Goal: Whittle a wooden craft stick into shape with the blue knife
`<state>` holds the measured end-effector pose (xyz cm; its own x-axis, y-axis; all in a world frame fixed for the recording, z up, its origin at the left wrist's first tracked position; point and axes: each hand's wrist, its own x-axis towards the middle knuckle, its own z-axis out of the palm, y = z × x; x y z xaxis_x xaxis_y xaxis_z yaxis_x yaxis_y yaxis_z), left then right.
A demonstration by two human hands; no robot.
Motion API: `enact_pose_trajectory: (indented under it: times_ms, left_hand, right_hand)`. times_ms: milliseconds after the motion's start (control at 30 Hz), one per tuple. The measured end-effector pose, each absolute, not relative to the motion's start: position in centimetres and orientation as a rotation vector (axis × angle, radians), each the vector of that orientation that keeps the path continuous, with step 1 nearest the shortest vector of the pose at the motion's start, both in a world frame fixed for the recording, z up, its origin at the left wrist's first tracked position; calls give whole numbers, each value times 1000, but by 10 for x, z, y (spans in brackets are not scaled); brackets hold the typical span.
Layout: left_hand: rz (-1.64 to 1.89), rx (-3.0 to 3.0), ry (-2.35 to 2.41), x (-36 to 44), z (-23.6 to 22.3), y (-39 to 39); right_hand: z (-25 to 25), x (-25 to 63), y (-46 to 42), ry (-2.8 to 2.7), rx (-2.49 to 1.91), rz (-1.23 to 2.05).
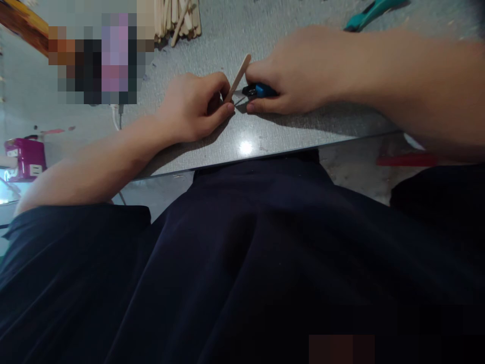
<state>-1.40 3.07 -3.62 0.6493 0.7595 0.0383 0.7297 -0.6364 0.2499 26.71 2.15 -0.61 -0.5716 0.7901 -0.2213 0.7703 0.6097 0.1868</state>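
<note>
My left hand (pixel 197 106) rests on the grey table (pixel 288 126) with its fingers pinched round the lower end of a flat wooden stick (pixel 238 77), which tilts up and to the right. My right hand (pixel 299 71) is closed on a small blue and black cutter (pixel 259 91). The cutter's metal tip touches the base of the stick, right beside my left fingertips. Both hands lie close together near the table's front edge.
A pile of several wooden sticks (pixel 178 20) lies at the back of the table. A teal-handled tool (pixel 369 12) sits at the far right. A magenta object (pixel 26 157) stands low at the left, a red strip (pixel 407 160) low at the right. My dark clothing fills the foreground.
</note>
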Motion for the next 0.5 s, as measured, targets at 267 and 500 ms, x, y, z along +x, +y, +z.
enact_pose_trajectory:
  times_ms: [267, 500]
  left_hand:
    - [206, 2659, 1271, -12, -39, 30]
    - [238, 2675, 1238, -14, -39, 30]
  right_hand:
    - [-8, 267, 22, 2530, 1342, 10]
    - [-4, 265, 20, 2516, 1424, -121]
